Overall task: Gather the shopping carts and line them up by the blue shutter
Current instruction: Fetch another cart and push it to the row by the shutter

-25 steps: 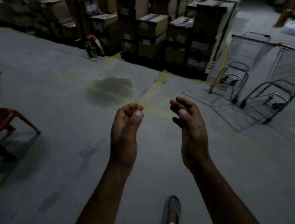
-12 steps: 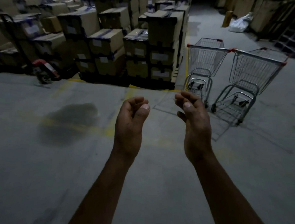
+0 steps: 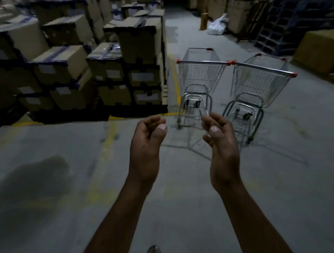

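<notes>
Though dim, left cart [image 3: 200, 76] wheels behind right hand [image 3: 221, 148]

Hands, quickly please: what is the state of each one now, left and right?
Left hand: open, fingers loosely curled, holding nothing.
Right hand: open, fingers loosely curled, holding nothing.

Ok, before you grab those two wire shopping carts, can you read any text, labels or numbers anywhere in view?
No text is readable.
White paper labels on the stacked brown cardboard boxes: too blurred and dim to read.
Two silver wire shopping carts with red corner caps: no readable brand or number.
White plastic sack at the back: no print visible.
</notes>
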A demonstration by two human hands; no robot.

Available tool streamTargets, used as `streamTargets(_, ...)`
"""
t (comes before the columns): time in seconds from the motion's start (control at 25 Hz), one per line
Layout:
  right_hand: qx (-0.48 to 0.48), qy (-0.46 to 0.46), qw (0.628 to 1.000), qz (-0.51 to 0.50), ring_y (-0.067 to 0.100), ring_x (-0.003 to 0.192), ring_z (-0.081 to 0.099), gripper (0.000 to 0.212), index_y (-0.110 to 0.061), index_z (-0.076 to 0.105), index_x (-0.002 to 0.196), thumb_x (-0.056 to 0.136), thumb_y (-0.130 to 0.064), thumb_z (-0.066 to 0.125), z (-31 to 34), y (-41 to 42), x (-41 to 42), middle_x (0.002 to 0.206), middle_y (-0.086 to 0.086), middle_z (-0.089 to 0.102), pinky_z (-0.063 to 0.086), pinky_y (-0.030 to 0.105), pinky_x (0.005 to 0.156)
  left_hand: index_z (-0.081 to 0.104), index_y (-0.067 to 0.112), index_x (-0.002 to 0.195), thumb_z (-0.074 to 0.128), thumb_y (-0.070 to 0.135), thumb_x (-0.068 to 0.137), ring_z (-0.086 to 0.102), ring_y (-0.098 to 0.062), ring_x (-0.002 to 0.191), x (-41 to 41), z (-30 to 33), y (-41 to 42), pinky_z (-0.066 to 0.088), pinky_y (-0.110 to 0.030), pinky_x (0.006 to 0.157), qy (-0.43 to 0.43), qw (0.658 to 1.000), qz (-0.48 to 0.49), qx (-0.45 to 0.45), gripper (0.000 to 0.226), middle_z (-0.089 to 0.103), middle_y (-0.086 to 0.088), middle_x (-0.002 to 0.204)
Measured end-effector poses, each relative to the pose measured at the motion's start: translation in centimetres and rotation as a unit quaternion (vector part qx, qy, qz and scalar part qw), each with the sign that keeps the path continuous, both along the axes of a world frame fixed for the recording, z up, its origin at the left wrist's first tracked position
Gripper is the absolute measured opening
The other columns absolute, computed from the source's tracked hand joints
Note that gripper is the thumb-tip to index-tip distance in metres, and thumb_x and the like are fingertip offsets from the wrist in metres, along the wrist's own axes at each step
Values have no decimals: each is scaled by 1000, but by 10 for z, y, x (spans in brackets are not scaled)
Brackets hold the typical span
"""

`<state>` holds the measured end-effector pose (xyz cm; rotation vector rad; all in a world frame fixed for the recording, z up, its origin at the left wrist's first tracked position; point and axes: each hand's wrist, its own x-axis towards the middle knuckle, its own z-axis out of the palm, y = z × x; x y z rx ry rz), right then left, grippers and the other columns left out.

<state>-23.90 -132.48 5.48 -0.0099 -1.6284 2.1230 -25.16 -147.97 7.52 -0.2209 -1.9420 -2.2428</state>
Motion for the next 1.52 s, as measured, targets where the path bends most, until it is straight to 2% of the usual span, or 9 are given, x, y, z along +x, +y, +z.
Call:
streamTargets(0.36, 6, -1, 985, -170, 14, 125, 57, 48, -7, 50, 135, 90, -26, 49, 16, 61, -187, 134, 7, 60, 45, 28, 104, 58, 22, 117, 57, 33, 85, 65, -10, 111, -237, 16, 65, 49, -11, 81, -1, 986, -164, 17, 34, 68, 2, 121)
streamTargets(0.56, 16, 3, 977, -211, 15, 126, 56, 45, -10, 52, 134, 91, -25, 49, -5, 140, -276, 134, 7, 61, 43, 41, 108, 60, 21, 118, 59, 32, 86, 65, -11, 110, -345, -1, 151, 50, -14, 81, 8, 978, -210, 3, 34, 69, 1, 120)
streamTargets(0.68, -4, 5, 971, -239, 17, 124, 58, 41, -13, 56, 128, 90, -27, 50, 1, 207, -334, 130, 6, 64, 39, 52, 111, 59, 21, 121, 60, 34, 88, 64, -8, 113, -417, 17, 220, 53, -24, 90, 49, 969, -238, -47, 36, 68, 3, 122)
streamTargets(0.76, -18, 15, 966, -259, 17, 122, 59, 40, -15, 57, 126, 90, -29, 50, 15, 254, -375, 128, 3, 66, 39, 53, 110, 59, 23, 121, 60, 35, 88, 63, -6, 113, -460, 35, 262, 52, -31, 95, 76, 963, -252, -65, 35, 67, 5, 123)
streamTargets(0.96, -14, 39, 960, -275, 17, 125, 57, 42, -10, 54, 129, 91, -28, 49, 35, 348, -466, 132, 7, 63, 40, 47, 111, 59, 17, 123, 59, 33, 89, 64, -6, 111, -545, 38, 360, 50, -17, 85, 77, 961, -261, -50, 38, 67, 1, 122)
streamTargets(1.12, -5, 26, 955, -296, 15, 124, 58, 45, -7, 52, 132, 91, -26, 49, 22, 413, -515, 132, 6, 62, 43, 40, 107, 61, 18, 120, 60, 32, 89, 64, -7, 113, -604, 21, 442, 49, -18, 87, 56, 953, -295, -35, 34, 69, 2, 121)
streamTargets(1.28, -10, 16, 941, -339, 13, 122, 59, 41, -16, 55, 128, 90, -28, 49, 9, 488, -572, 130, 3, 64, 47, 31, 100, 60, 24, 118, 61, 31, 90, 63, -6, 115, -674, 8, 520, 51, -17, 88, 47, 940, -337, -23, 29, 68, 3, 123)
streamTargets(1.44, 25, -22, 931, -363, 11, 121, 59, 39, -17, 56, 126, 90, -28, 49, 6, 555, -640, 129, 2, 64, 48, 25, 95, 61, 20, 116, 61, 15, 97, 65, -6, 109, -749, 0, 592, 51, -15, 85, 26, 931, -363, -29, 19, 69, 1, 118)
streamTargets(1.52, 57, -25, 923, -379, 8, 119, 59, 35, -17, 57, 124, 91, -25, 49, 9, 591, -674, 128, 2, 63, 49, 22, 95, 62, 24, 113, 62, 18, 97, 66, -4, 108, -788, -7, 632, 52, -17, 84, 34, 925, -375, -49, 17, 70, 4, 116)
